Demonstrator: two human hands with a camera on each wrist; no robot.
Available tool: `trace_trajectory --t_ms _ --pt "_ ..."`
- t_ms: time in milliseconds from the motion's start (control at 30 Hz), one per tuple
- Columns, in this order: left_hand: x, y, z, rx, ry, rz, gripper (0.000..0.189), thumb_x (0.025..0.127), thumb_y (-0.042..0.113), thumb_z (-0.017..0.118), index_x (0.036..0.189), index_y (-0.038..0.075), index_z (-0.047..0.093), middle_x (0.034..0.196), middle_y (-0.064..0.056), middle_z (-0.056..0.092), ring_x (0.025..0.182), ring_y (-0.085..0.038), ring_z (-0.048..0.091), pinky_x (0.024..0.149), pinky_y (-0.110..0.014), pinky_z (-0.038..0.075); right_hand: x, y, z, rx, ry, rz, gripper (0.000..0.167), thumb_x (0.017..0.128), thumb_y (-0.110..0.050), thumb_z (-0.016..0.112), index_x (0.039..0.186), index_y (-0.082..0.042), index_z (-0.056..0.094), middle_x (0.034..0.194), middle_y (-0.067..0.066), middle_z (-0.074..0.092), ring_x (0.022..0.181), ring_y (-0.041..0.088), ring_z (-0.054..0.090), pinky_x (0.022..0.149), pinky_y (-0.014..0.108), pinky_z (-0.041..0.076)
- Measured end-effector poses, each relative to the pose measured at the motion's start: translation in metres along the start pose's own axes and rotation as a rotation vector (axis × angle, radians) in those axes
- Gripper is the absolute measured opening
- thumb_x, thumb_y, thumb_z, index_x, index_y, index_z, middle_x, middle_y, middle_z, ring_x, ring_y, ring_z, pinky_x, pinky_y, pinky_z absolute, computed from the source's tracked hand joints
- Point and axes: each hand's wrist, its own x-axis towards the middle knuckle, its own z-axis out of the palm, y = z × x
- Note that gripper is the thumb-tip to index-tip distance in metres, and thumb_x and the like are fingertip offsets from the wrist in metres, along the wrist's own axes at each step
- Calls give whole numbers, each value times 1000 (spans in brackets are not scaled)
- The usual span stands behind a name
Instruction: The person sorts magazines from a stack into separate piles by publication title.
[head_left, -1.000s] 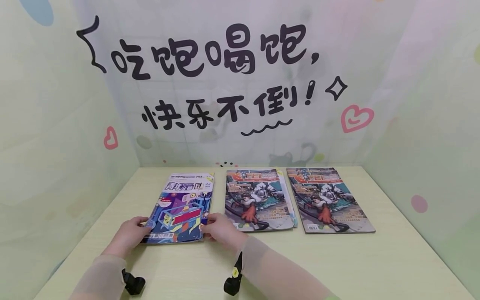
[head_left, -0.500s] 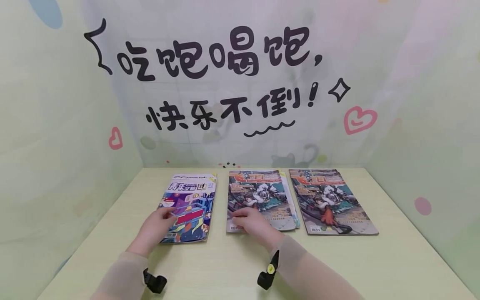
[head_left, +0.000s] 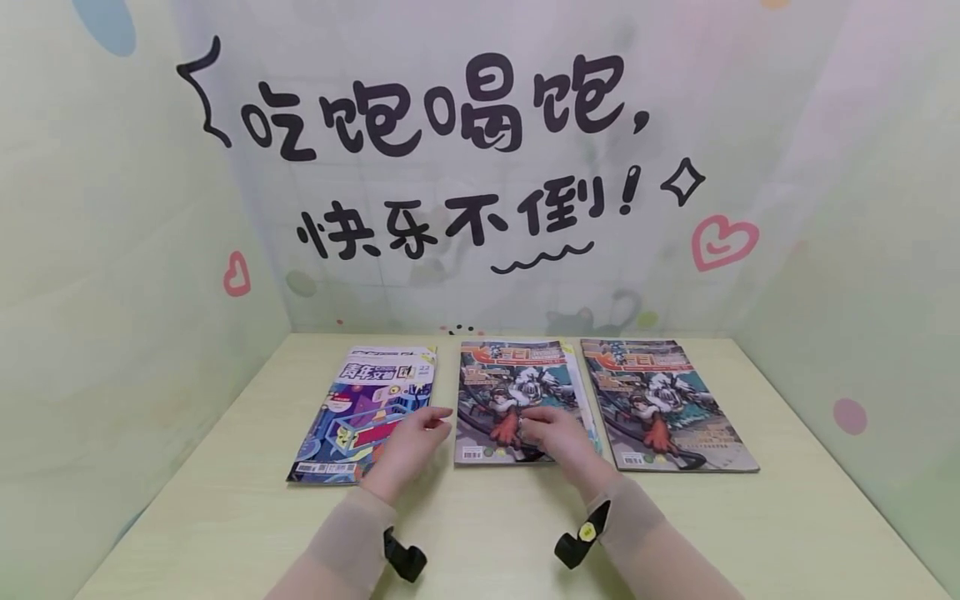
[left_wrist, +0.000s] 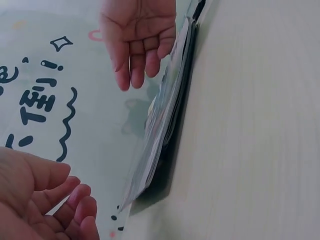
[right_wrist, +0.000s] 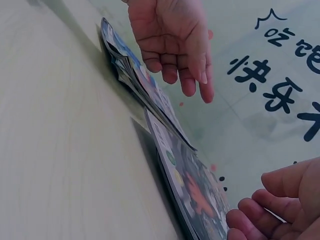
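Note:
Three piles of magazines lie in a row. My left hand (head_left: 408, 448) hovers over the near right part of the purple-and-blue magazine (head_left: 352, 429), its fingers loosely bent and pointing toward the middle pile. Over the middle magazine (head_left: 491, 387), with its red-clothed figure, is my right hand (head_left: 564, 440), fingers relaxed. Neither hand holds anything; in the left wrist view, the left hand (left_wrist: 47, 200) and the right hand (left_wrist: 142, 42) stand apart above the magazines. The right wrist view also shows the right hand (right_wrist: 280, 207) with bare fingers.
To the right lies a third magazine (head_left: 660, 408) with the same cover as the middle one. Other magazines (head_left: 588, 417) stick out under the middle pile's right side. The pale wooden table (head_left: 480, 533) is bounded by a printed back wall (head_left: 420, 283) and side walls.
Both hands have left the purple-and-blue magazine and moved right. The right hand went first to the middle pile; the left followed. The magazines lie flat in their places.

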Motion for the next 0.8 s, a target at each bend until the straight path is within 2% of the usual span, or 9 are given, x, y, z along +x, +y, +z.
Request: trace_trajectory --t_ms 133,200,267,367,500,567,667,800 --pt "5 8 23 -72 13 11 35 94 17 57 127 4 61 106 -7 62 94 -21 53 83 -37 47 1 7 -13 27 72 -18 35 96 -11 56 126 6 57 115 21 62 94 24 61 80 39 52" --pt "8 9 32 -110 29 21 36 95 16 57 128 3 60 105 -8 61 95 -21 53 84 -37 47 2 10 -19 8 118 -24 33 96 -11 56 124 6 59 112 20 63 91 23 60 75 36 51" --pt "10 9 38 -130 54 35 36 95 14 57 129 3 59 105 -8 60 95 -21 53 84 -37 47 4 14 -25 -35 165 -28 32 95 -11 57 123 6 60 112 19 63 93 23 59 76 36 51" --pt "11 10 44 -101 107 61 38 94 13 58 130 3 58 114 -13 60 106 -28 54 92 -44 46 3 16 -32 -128 221 -28 33 95 -14 58 123 3 61 113 16 63 96 24 59 77 37 51" --pt "11 9 49 -44 172 70 41 90 14 62 130 2 58 128 -22 54 121 -38 46 103 -53 35 2 21 -40 -235 273 -45 35 94 -15 59 124 2 61 112 17 63 98 27 58 78 40 50" --pt "11 7 52 -22 194 76 43 89 14 63 129 -1 57 128 -25 52 122 -41 44 104 -54 32 3 25 -42 -275 301 -60 35 93 -14 59 124 3 61 113 18 63 99 28 57 80 42 50" --pt "12 3 55 -10 218 80 46 87 13 64 128 -5 56 129 -30 49 123 -45 41 105 -55 31 4 31 -44 -325 342 -74 37 91 -13 59 125 3 61 118 21 62 104 32 57 85 46 49" --pt "12 -1 58 -6 210 57 48 86 10 63 131 -6 54 133 -30 47 127 -44 40 107 -53 31 5 39 -43 -380 373 -83 40 90 -14 59 126 4 60 122 23 60 113 36 55 92 50 47"
